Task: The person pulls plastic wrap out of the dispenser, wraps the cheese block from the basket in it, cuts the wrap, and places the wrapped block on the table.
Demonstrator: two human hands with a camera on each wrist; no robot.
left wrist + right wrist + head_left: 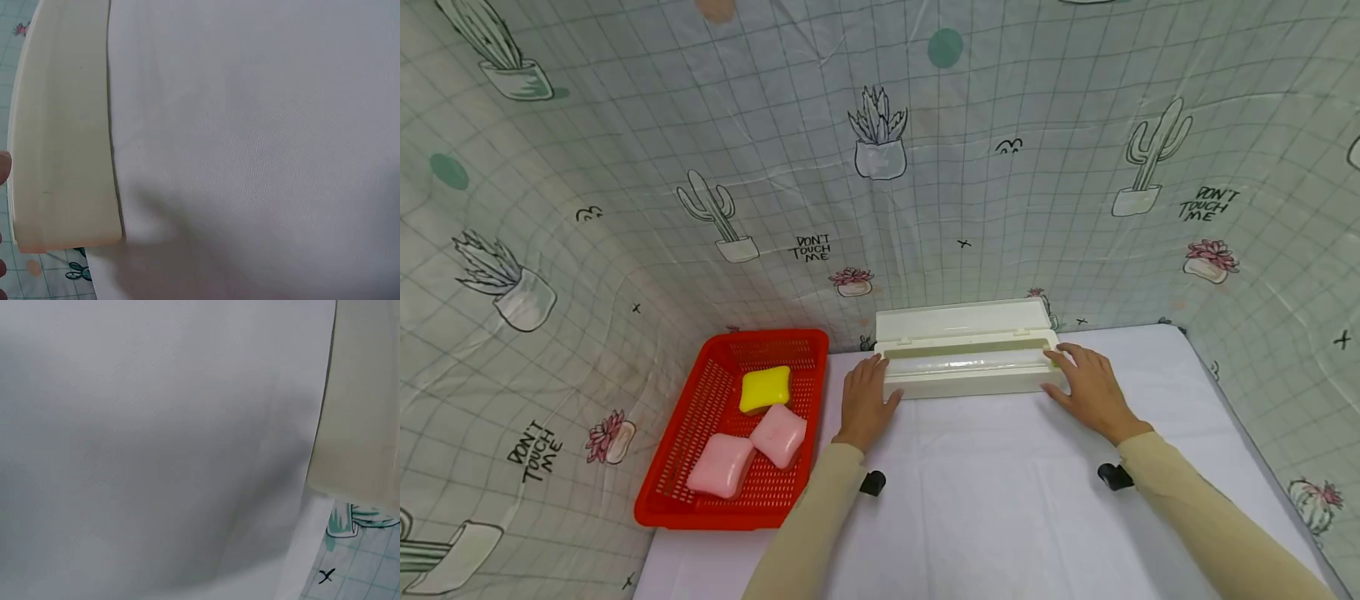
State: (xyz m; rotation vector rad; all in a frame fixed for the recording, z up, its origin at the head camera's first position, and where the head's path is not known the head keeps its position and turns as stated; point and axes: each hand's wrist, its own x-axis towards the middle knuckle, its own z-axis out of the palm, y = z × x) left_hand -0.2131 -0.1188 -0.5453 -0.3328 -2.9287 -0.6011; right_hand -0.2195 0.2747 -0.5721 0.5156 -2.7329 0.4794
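1 roll (970, 362) in wht box (977, 386), 3 blocks (766, 389) in bskt (711, 520).

Blocks (765, 390) lie in a basket (715, 520); right of it, a box (973, 387) holds a roll (970, 362).

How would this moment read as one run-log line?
left hand: at left end of box; right hand: at its right end; lid: open; roll: inside box; basket: yellow block, two pink blocks

The red basket (718, 517) holds 2 pink blocks (722, 465), 1 yellow block (765, 389).
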